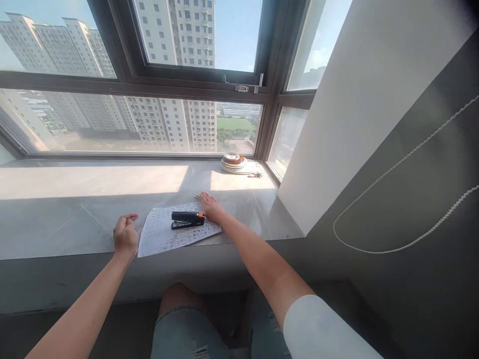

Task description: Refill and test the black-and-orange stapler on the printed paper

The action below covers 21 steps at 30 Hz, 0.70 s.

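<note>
Your two hands work at a sunlit windowsill (101, 222), a sheet of handwritten paper (159, 232) lying between them with its near left corner reaching just past the sill's front edge. On the paper, a black stapler (183, 224) with an orange patch at its right end lies between your hands, much nearer the right one. Your right hand (211, 207) is laid over the paper's right side, fingers stretched forward and not closed around anything; whether it touches the stapler cannot be told. A small slim object (197, 197) shows just beside its fingertips, too small to identify. Your left hand (125, 235) is held just beside the paper's left edge, fingers partly curled and pointing toward the right; whether they pinch anything is hidden from view. Well beyond your right hand, in the window corner, sits a stack of round items (234, 163) in white and orange-brown, with a small dark tangle (255, 175) near it. Farther ahead of both hands, tall apartment buildings (179, 119) stand outside the glass, while a looped beaded cord (374, 252) hangs well to the right of your right hand
</note>
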Motion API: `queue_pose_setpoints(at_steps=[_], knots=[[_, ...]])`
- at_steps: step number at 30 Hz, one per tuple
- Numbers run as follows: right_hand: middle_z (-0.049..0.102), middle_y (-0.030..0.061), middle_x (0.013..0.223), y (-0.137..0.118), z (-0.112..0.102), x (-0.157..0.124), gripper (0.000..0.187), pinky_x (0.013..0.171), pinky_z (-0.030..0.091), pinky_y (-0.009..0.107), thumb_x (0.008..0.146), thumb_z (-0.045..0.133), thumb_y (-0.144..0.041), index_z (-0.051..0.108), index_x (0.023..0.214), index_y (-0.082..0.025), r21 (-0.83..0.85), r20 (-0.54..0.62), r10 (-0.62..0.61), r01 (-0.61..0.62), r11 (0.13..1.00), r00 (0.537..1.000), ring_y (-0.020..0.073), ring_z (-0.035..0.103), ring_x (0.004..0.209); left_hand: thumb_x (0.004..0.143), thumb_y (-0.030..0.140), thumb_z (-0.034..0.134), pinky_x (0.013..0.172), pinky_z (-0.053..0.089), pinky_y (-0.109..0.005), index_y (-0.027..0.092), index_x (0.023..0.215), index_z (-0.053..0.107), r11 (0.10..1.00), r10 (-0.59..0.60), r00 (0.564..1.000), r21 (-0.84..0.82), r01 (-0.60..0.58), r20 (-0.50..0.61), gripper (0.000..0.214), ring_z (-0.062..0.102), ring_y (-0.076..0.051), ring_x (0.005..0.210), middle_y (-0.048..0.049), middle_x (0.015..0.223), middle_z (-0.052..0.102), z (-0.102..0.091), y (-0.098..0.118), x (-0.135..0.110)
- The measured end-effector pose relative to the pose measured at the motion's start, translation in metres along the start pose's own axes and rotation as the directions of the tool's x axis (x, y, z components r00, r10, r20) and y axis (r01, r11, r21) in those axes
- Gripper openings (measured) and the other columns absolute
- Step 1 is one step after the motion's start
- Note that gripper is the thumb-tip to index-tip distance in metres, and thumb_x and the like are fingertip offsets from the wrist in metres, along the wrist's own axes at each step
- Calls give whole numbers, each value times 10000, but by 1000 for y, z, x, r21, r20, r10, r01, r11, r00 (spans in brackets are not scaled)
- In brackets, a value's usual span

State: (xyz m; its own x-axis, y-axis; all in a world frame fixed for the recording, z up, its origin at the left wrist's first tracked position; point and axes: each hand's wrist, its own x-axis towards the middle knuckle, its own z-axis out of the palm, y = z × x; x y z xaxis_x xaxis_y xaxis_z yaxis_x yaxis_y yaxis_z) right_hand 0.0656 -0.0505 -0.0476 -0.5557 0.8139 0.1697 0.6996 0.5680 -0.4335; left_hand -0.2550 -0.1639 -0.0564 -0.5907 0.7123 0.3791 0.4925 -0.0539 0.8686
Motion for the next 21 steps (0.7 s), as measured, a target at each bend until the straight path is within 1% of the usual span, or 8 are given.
queue_pose_setpoints(at_steps=[4, 8, 10, 12, 14, 18, 19, 21], knots=[[202, 154, 1737, 25, -19, -31, 676, 1322, 160, 479, 982, 333, -55, 265, 1653, -94, -47, 10, 67, -66, 997, 998, 252, 143, 1627, 886, 297, 453, 1079, 489, -450, 211, 966, 643, 997, -42, 999, -58, 43, 17, 223, 650, -272, 1187, -87, 1080, 698, 0, 9, -3], [254, 145, 1725, 67, -46, -69, 645, 1320, 169, 484, 998, 298, -71, 309, 1642, -107, -75, 1, 141, -140, 987, 990, 252, 184, 1619, 872, 294, 449, 1055, 500, -479, 217, 968, 670, 999, -30, 995, 45, 26, 90, 253, 637, -302, 1179, -104, 1146, 686, -1, 18, -2], [263, 139, 1723, 87, -58, -86, 631, 1320, 164, 481, 1012, 282, -89, 318, 1641, -118, -78, -5, 184, -184, 980, 983, 245, 183, 1620, 860, 275, 455, 1033, 505, -510, 216, 966, 678, 988, 28, 991, 145, -46, 129, 254, 634, -328, 1162, -122, 1170, 674, 5, 31, -7], [272, 140, 1720, 101, -68, -98, 615, 1320, 161, 474, 1027, 267, -111, 324, 1639, -118, -74, -12, 210, -210, 975, 978, 238, 179, 1621, 838, 222, 452, 1045, 493, -524, 214, 937, 676, 955, 173, 966, 207, -212, 194, 245, 626, -340, 1176, -135, 1179, 668, 21, 52, -19], [293, 139, 1713, 108, -73, -103, 599, 1319, 164, 464, 1038, 255, -127, 342, 1631, -119, -63, -27, 215, -216, 974, 976, 230, 192, 1618, 833, 169, 432, 1067, 483, -505, 213, 924, 678, 889, 351, 877, 178, -422, 327, 266, 613, -326, 1221, -138, 1216, 666, 45, 75, -38], [398, 131, 1665, 106, -74, -103, 541, 1301, 212, 434, 1045, 304, -140, 449, 1566, -149, -23, -110, 228, -231, 973, 968, 222, 284, 1586, 961, 228, 386, 1138, 449, -493, 236, 1266, 677, 742, 478, 577, 48, -669, 662, 422, 525, -298, 1389, -102, 1481, 588, 92, 103, -80], [434, 132, 1642, 104, -74, -103, 517, 1292, 232, 429, 1045, 333, -146, 480, 1539, -157, -15, -135, 232, -236, 972, 963, 226, 319, 1570, 985, 283, 403, 1167, 422, -514, 242, 1338, 655, 718, 461, 542, 64, -693, 703, 435, 500, -310, 1421, -102, 1524, 562, 100, 103, -87], [502, 132, 1590, 101, -75, -104, 457, 1264, 280, 414, 1045, 396, -174, 531, 1481, -171, -7, -174, 234, -239, 971, 956, 235, 396, 1522, 1011, 386, 428, 1207, 374, -544, 258, 1419, 623, 691, 402, 522, 125, -712, 752, 470, 465, -328, 1461, -99, 1565, 538, 110, 98, -94]])
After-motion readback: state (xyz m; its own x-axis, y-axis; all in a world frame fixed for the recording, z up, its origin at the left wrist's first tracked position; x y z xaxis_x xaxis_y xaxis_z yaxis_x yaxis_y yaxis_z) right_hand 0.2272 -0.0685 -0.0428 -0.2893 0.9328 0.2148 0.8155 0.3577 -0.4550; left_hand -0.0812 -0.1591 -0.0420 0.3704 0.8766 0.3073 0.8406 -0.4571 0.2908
